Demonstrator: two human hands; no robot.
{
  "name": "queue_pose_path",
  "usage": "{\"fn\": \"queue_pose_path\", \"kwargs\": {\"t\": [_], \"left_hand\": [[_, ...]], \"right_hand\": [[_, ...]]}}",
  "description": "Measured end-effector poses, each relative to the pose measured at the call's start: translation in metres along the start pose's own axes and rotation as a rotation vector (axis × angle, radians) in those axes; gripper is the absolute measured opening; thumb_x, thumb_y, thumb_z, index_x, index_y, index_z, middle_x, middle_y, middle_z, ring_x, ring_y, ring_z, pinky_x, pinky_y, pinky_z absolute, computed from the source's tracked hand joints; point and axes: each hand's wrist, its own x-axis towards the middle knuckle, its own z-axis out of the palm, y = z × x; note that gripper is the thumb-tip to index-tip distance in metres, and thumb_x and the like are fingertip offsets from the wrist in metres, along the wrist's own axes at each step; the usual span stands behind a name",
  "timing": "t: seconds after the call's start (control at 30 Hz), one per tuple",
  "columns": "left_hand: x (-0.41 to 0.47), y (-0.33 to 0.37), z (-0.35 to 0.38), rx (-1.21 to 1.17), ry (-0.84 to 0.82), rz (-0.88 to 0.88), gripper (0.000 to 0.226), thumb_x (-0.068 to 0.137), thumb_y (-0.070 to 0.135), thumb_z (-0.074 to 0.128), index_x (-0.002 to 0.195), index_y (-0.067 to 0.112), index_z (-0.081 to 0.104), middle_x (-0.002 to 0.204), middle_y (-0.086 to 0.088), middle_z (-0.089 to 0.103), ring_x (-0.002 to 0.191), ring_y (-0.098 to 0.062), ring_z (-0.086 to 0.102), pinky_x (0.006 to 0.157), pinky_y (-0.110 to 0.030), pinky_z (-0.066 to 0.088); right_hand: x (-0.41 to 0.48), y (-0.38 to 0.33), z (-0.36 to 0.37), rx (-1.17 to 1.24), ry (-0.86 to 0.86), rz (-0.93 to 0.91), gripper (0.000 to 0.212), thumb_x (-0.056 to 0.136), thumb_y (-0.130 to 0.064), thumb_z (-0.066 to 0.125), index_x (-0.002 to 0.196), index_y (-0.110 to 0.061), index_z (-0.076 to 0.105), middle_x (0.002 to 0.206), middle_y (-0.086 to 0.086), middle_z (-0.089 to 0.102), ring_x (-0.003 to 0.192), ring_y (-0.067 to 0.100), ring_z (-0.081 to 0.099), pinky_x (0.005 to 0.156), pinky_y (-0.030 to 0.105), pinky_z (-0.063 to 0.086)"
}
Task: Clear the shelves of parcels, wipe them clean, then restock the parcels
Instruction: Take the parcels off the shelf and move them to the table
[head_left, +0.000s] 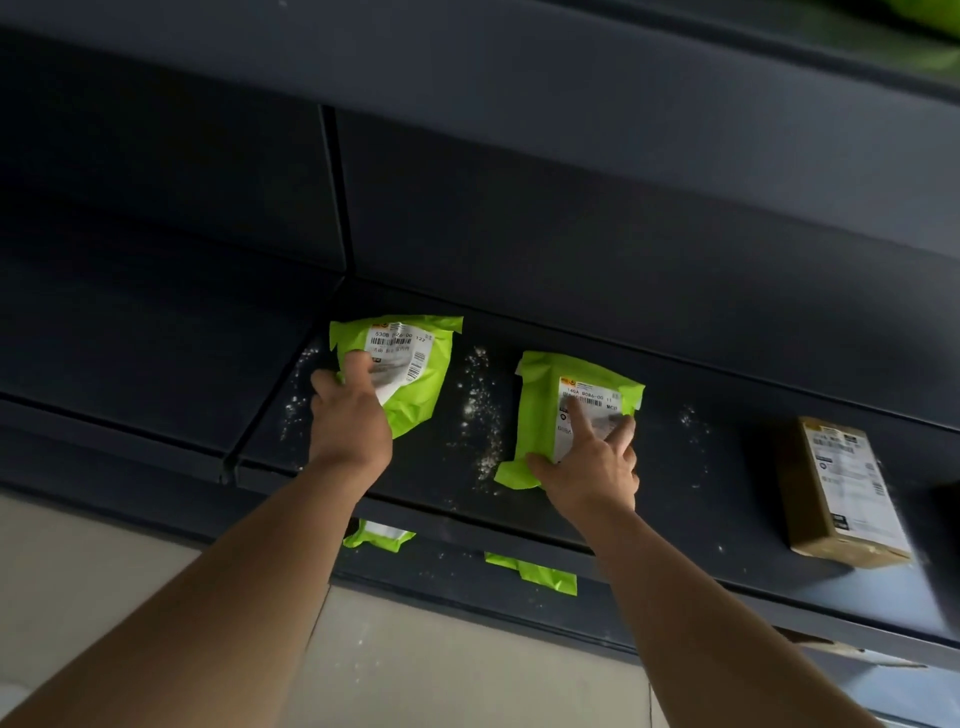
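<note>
Two lime-green parcel bags with white labels lie on a dark shelf dusted with white powder. My left hand grips the left green parcel at its lower left edge, thumb under it and a finger on its label. My right hand holds the right green parcel at its lower edge, fingers spread over the label. A brown cardboard box parcel with a white label lies further right on the same shelf.
White powder is scattered between and around the parcels. On the shelf below, two more green parcels peek out. A vertical divider splits the back panel. A pale floor lies underneath.
</note>
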Motion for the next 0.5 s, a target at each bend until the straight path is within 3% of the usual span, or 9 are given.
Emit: {"fn": "queue_pose_path", "kwargs": {"t": [0.17, 0.5], "left_hand": [[-0.009, 0.002, -0.011, -0.017, 0.014, 0.026, 0.046, 0.082, -0.015, 0.045, 0.122, 0.005, 0.037, 0.124, -0.023, 0.031, 0.098, -0.04, 0.046, 0.083, -0.043, 0.046], [-0.071, 0.029, -0.052, -0.015, -0.047, 0.091, 0.042, 0.081, -0.016, 0.049, 0.119, -0.001, 0.041, 0.12, -0.023, 0.036, 0.084, -0.027, 0.043, 0.072, -0.033, 0.039]], "right_hand": [[-0.004, -0.001, -0.002, 0.015, 0.028, 0.003, 0.079, 0.088, -0.042, 0.062, 0.15, -0.044, 0.014, 0.155, 0.02, -0.006, 0.132, 0.041, 0.027, 0.107, 0.049, 0.03], [-0.083, 0.004, -0.04, 0.063, 0.048, -0.06, 0.076, 0.089, -0.041, 0.06, 0.15, -0.045, 0.015, 0.157, 0.017, -0.006, 0.135, 0.041, 0.024, 0.11, 0.05, 0.027]]}}
